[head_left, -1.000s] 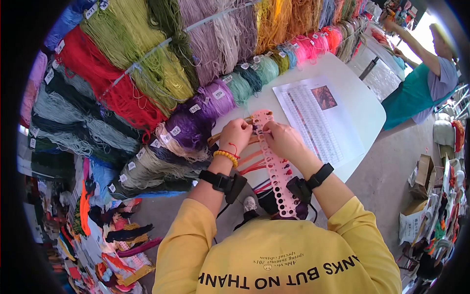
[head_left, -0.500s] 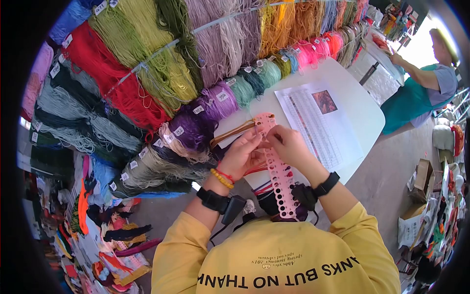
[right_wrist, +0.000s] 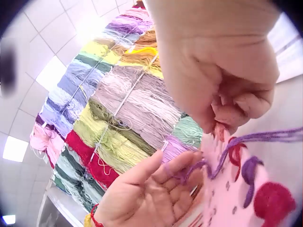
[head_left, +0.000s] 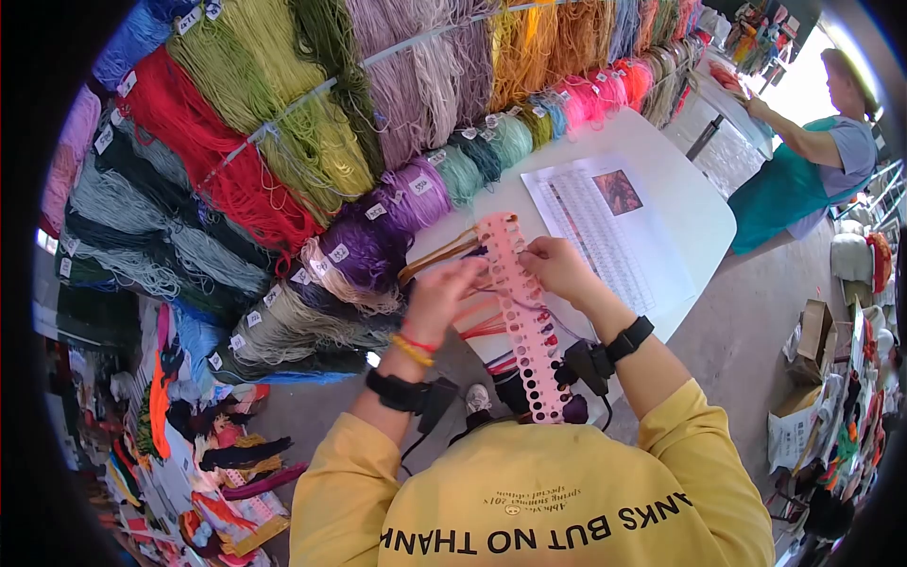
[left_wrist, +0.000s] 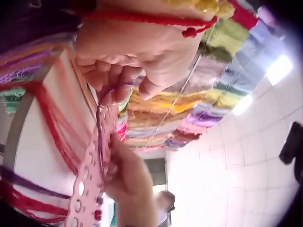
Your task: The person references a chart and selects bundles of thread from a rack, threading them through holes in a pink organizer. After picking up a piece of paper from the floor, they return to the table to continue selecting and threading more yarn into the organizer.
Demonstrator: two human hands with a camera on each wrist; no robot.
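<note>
A long pink perforated thread card (head_left: 515, 302) lies slanted across the table edge in the head view, with red and purple strands knotted through its holes. My right hand (head_left: 556, 267) pinches the card's right edge near its upper part; in the right wrist view its curled fingers (right_wrist: 232, 111) hide the grip. Left of the card, my left hand (head_left: 444, 298) is blurred, its fingers extended. The right wrist view shows its palm turned up and thumb apart from the index finger. A purple thread (right_wrist: 222, 163) runs from the card across those left fingers.
A printed chart (head_left: 605, 231) lies on the white table (head_left: 694, 203) right of the card. Labelled purple skeins (head_left: 364, 250) line the table's far left edge, beneath hanging yarn (head_left: 416, 85). Brown strands (head_left: 439, 257) trail left from the card. A person in a teal apron (head_left: 784, 198) stands at right.
My left hand has moved from the card out to the left, its fingers spreading. The right hand has stayed at the card's right edge. A purple thread now shows across the card.
</note>
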